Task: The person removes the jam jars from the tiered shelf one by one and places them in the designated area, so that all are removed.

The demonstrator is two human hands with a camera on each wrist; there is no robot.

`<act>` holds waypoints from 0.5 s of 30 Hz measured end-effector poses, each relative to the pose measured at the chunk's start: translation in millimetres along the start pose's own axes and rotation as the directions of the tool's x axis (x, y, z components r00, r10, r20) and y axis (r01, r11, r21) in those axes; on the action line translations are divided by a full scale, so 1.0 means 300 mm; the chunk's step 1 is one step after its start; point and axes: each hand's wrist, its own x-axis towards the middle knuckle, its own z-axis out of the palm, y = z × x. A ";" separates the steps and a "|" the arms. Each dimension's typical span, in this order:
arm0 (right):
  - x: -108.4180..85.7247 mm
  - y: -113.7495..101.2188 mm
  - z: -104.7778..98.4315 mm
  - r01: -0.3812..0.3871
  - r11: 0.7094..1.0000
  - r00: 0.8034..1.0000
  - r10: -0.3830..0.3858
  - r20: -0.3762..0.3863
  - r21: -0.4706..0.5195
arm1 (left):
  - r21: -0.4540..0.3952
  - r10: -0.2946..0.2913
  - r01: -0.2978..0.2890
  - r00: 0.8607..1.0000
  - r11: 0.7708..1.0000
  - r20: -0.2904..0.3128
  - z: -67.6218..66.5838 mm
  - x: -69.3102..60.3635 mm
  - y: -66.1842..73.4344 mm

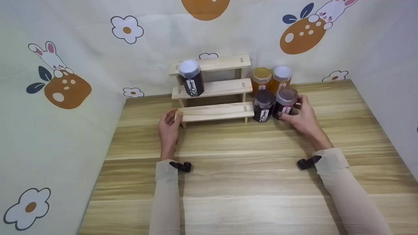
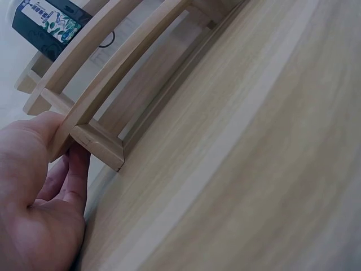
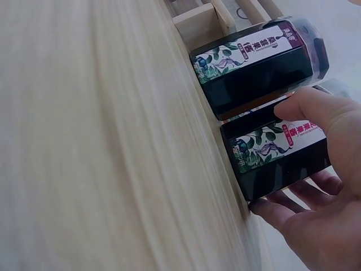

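A three-step wooden shelf (image 1: 215, 112) stands against the back wall. My left hand (image 1: 169, 122) pinches the left end of its lowest step, thumb on top and fingers beneath, as the left wrist view shows. My right hand (image 1: 303, 117) grips a dark jar (image 3: 282, 147) with a red-and-white label, thumb on the front and fingers round the far side. Touching or nearly touching it on the left is another dark jar (image 1: 264, 106) with a purple-and-white label. On the shelf's middle step stands a dark jar (image 1: 192, 78) with a white lid.
Two amber jars, one with a yellowish lid (image 1: 262, 78) and one with a white lid (image 1: 282, 76), stand behind the dark pair, right of the shelf. Printed cloth (image 1: 156, 39) hangs behind and beside the wood-grain table (image 1: 235, 182).
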 end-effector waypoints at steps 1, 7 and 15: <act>0.000 0.001 -0.001 -0.003 1.000 1.000 0.003 0.004 0.006 | 0.002 -0.001 0.001 1.000 1.000 0.001 0.000 0.001 0.001; 0.005 -0.009 -0.002 -0.023 0.999 1.000 0.022 0.017 0.044 | 0.005 -0.005 0.005 1.000 1.000 0.005 -0.002 0.002 0.003; 0.011 -0.109 0.000 0.065 0.997 0.990 -0.059 -0.130 0.042 | 0.004 0.002 -0.002 1.000 1.000 0.006 -0.002 -0.001 -0.004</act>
